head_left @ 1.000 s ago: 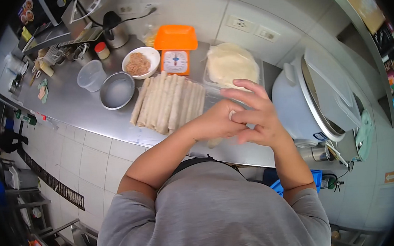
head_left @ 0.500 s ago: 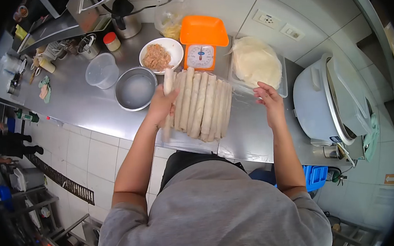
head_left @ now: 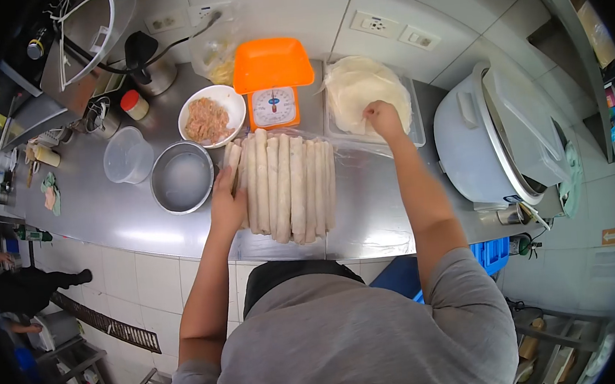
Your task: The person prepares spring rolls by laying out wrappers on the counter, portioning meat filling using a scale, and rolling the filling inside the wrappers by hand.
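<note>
Several long pale rolls (head_left: 292, 186) lie side by side on plastic on the steel counter. At their left end my left hand (head_left: 229, 204) is wrapped round one roll (head_left: 232, 157). My right hand (head_left: 384, 119) is over the stack of thin round wrappers (head_left: 364, 90), its fingers pinched together at the top sheet; what lies between the fingertips is too small to make out. The stack sits in a clear plastic container (head_left: 419, 131). Behind the rolls are a white bowl of pinkish filling (head_left: 206, 120) and an orange scale (head_left: 274, 108).
A metal bowl of cloudy liquid (head_left: 182, 178) and a clear tub (head_left: 128, 155) stand left of the rolls. The red-lidded jar (head_left: 134, 104) is farther back. A large lidded pot (head_left: 466, 136) stands at the right. Another person (head_left: 33, 289) is at the far left.
My two hands came apart. My left hand went to the leftmost roll, and my right hand moved up and onto the wrappers, its fingers closing. The head view has shifted.
</note>
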Demonstrator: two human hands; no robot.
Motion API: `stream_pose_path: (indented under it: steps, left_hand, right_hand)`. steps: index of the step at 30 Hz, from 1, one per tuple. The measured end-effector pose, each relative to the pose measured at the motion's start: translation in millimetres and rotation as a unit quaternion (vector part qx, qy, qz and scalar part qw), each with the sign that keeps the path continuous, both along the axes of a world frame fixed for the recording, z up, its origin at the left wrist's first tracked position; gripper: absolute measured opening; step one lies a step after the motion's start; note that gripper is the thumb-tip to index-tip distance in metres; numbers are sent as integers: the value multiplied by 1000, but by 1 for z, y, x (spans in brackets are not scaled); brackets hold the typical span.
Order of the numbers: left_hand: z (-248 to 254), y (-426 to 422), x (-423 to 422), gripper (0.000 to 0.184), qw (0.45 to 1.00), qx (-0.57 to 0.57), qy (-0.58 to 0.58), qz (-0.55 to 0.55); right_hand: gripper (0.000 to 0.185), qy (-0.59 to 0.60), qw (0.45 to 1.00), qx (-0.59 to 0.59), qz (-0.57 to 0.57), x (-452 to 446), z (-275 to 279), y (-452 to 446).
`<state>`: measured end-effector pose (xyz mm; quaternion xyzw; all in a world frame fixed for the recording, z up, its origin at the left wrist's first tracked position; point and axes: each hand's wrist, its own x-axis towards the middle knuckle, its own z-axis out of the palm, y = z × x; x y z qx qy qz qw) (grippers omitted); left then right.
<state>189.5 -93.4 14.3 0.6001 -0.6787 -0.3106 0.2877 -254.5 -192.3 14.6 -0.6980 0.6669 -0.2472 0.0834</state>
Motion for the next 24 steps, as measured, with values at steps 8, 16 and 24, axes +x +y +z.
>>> stream_pose_path:
  steps: [8,16,24]
  left_hand:
    - [61,12,-32,50,989,-113,88,-24]
    - [109,57,-171,88,952,-139,202,-183]
    - [13,101,-218,72,965,-78,-81,-238]
  right_hand:
    - [11,-145,978,-140,-53,13,149,19]
    - [15,-277,947,160,38,-14,189,101]
    - [31,-41,998,-42,-6,-60,69,156]
